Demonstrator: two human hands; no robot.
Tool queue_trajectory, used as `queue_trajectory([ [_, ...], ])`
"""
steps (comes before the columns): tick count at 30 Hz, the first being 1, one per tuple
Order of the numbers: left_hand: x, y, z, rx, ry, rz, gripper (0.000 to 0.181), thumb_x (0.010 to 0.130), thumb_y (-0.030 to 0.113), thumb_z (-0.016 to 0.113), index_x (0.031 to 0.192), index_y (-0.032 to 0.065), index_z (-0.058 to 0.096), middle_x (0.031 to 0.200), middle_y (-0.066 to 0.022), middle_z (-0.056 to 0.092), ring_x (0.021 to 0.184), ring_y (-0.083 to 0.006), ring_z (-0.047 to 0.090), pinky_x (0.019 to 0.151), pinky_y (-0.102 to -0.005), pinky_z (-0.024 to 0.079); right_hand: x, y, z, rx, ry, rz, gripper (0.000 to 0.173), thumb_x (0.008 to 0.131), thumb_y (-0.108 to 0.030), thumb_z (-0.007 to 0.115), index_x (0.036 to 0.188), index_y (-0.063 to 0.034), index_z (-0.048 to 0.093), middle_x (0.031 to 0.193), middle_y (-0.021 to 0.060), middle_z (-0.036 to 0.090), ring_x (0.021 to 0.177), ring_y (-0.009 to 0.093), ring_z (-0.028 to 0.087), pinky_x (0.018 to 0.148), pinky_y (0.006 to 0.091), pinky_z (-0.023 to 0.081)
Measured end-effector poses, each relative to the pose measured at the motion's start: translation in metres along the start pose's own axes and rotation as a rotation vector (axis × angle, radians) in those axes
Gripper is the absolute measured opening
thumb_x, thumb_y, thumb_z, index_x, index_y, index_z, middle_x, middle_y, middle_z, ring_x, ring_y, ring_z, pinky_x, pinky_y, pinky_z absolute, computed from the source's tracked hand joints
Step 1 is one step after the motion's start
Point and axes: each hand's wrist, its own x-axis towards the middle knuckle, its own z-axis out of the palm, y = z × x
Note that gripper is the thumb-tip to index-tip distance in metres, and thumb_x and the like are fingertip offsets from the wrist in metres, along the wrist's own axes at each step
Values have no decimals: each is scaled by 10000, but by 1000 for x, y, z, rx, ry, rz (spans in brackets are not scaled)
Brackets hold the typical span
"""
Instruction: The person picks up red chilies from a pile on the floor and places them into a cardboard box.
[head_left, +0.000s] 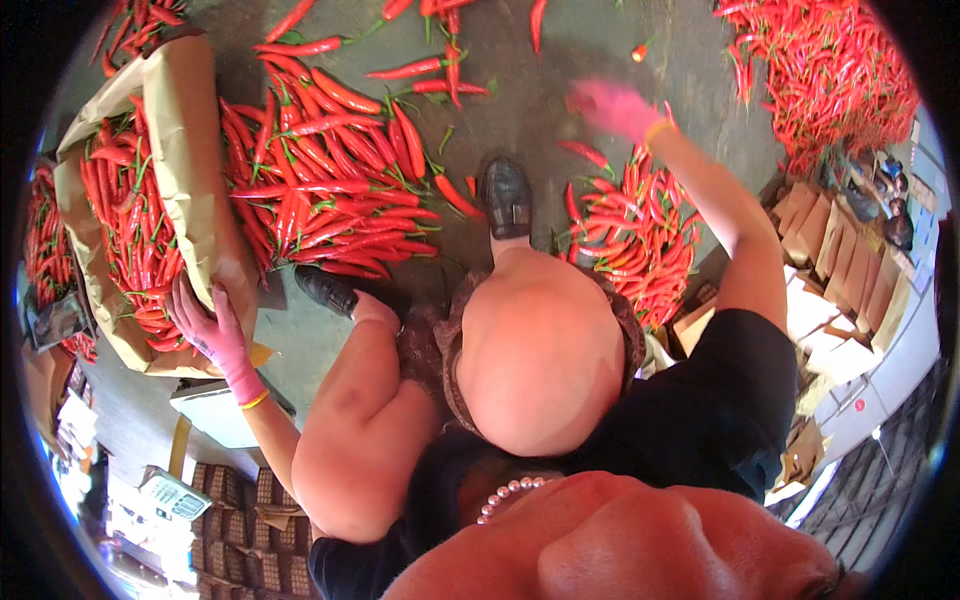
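Note:
My left hand (214, 330), in a pink glove with a yellow cuff, rests on the near rim of a brown paper bag (180, 150) full of red chili peppers (135, 217). The fingers lie over the edge, by the peppers. My right hand (619, 111), gloved alike, is blurred above the floor at upper right; whether it holds a pepper I cannot tell. Just below it lies a small pile of red chili peppers (637, 232). Between the bag and my feet spreads a larger pile of long red peppers (330, 180), with loose ones beyond it.
A big heap of red chilies (832, 75) lies at the upper right, near folded brown paper bags (840, 255). My black shoes (507, 196) stand between the piles. A scale with a keypad display (174, 495) is at lower left, near stacked patterned boxes (251, 532).

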Motion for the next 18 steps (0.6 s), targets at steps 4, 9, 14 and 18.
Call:
queue_trajectory([
  [4,8,12,3,61,19,124,676,936,525,569,1306,-39,540,1251,-243,588,1165,-401,557,1014,-534,422,150,-12,-45,-400,326,-23,331,866,-214,623,1172,-90,604,1121,162,635,974,331,634,797,400,531],
  [9,11,81,-45,-194,25,97,679,951,539,532,1295,-47,551,1304,-243,563,1240,-406,497,1087,-550,324,93,-15,-53,-223,204,-139,252,836,-320,649,946,-95,675,940,150,685,850,350,659,747,440,537],
  [14,23,90,-30,-250,-14,189,683,950,544,529,1289,-48,555,1297,-240,570,1231,-406,504,1080,-549,332,-90,-1,-15,58,-195,308,312,880,-205,617,1187,-151,636,1180,92,651,1007,255,664,818,412,549],
  [18,19,84,-28,-248,-16,199,686,950,549,526,1285,-49,558,1292,-237,575,1224,-406,510,1074,-548,338,-188,-7,34,317,-400,591,435,767,-237,682,1169,-85,616,1121,155,663,1059,330,634,906,436,499],
])
